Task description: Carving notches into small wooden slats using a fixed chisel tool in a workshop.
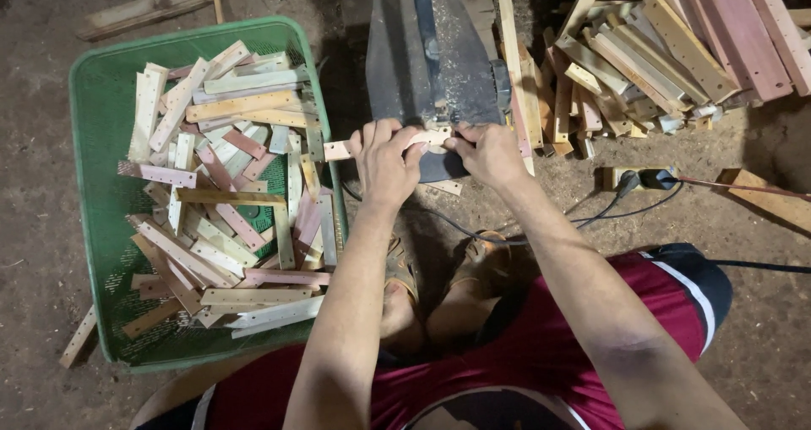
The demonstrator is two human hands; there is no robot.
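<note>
Both hands hold one short pale wooden strip [340, 149] flat against the near edge of a dusty grey machine table [460, 67]. My left hand [384, 160] grips the strip's middle, with its left end sticking out past the fingers. My right hand [488, 153] pinches the strip's right end. The part of the strip under the fingers is hidden.
A green mesh basket [101, 185] at left holds several drilled wooden strips. A pile of longer strips [642, 58] lies at upper right. A power strip with a black plug [638, 178] and cables sits on the dirt floor at right. My sandalled feet [473, 265] are below the hands.
</note>
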